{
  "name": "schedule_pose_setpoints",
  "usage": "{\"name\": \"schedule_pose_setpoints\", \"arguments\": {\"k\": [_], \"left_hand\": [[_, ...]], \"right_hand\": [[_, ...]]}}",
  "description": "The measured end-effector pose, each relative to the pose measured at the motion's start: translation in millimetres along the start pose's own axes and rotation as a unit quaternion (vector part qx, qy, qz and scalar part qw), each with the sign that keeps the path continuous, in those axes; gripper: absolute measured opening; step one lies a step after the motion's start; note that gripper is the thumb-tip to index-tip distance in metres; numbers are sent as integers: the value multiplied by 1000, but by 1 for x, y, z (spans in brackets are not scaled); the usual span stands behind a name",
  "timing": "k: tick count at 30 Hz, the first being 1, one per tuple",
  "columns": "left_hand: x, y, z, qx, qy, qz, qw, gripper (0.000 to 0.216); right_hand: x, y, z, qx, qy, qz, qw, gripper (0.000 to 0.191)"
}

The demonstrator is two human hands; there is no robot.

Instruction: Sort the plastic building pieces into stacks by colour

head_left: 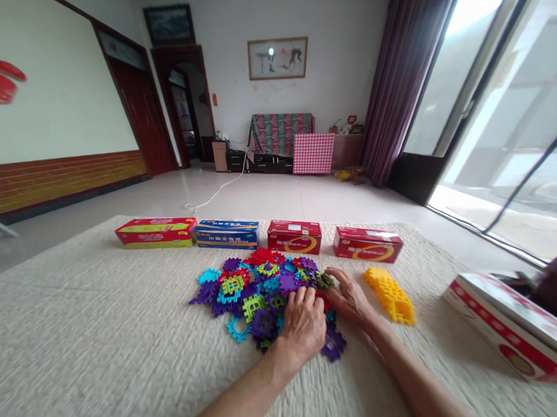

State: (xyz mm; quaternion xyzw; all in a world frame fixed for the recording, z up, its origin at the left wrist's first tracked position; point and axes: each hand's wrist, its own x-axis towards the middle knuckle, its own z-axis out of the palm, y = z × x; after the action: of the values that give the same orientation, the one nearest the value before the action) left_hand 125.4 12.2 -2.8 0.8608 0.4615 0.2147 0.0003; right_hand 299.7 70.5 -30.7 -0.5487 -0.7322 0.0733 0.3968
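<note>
A heap of plastic interlocking building pieces (254, 308) in purple, blue, lime green and red lies on the pale textured mat. My left hand (304, 322) rests on the near right of the heap, fingers bent down together; their tips and anything under them are hidden. Beside it, my right hand (351, 297) reaches in at the heap's right edge. Its thumb and fingers close about a dark green building piece (324, 280). To the right of that hand, a row of joined yellow building pieces (390, 296) lies apart from the heap.
Behind the heap stand a red and lime box (156, 233), blue boxes (227, 235), a red box (294, 237) and another red box (368, 244). A white and red carton (513, 327) sits at the right. The mat (103, 342) covers the surface under everything.
</note>
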Motion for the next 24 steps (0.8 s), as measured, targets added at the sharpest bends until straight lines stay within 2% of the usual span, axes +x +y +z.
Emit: {"name": "schedule_pose_setpoints", "arguments": {"k": [3,7,10,13,16,19,22,24], "left_hand": [[-4,1,4,15,-9,-22,1000,22],[-2,0,-3,18,-22,-53,998,20],[0,-3,-11,24,-31,-71,997,20],[2,-5,-17,31,-22,-71,997,18],[2,-3,-20,30,-5,-36,999,14],[-1,3,-20,12,7,18,1000,16],[-7,7,-18,-21,-2,93,995,20],[-12,8,-17,-31,-22,136,990,27]], "right_hand": [[24,5,4,28,-34,0,999,39],[51,3,14,33,-83,-1,996,38],[60,-6,23,46,-126,15,991,38],[60,-19,27,109,-139,45,983,36],[56,-32,19,217,-137,89,962,38],[47,-38,0,293,-111,112,943,40],[34,-34,-17,271,-53,103,956,39],[25,-27,-20,236,-50,96,966,39]]}}
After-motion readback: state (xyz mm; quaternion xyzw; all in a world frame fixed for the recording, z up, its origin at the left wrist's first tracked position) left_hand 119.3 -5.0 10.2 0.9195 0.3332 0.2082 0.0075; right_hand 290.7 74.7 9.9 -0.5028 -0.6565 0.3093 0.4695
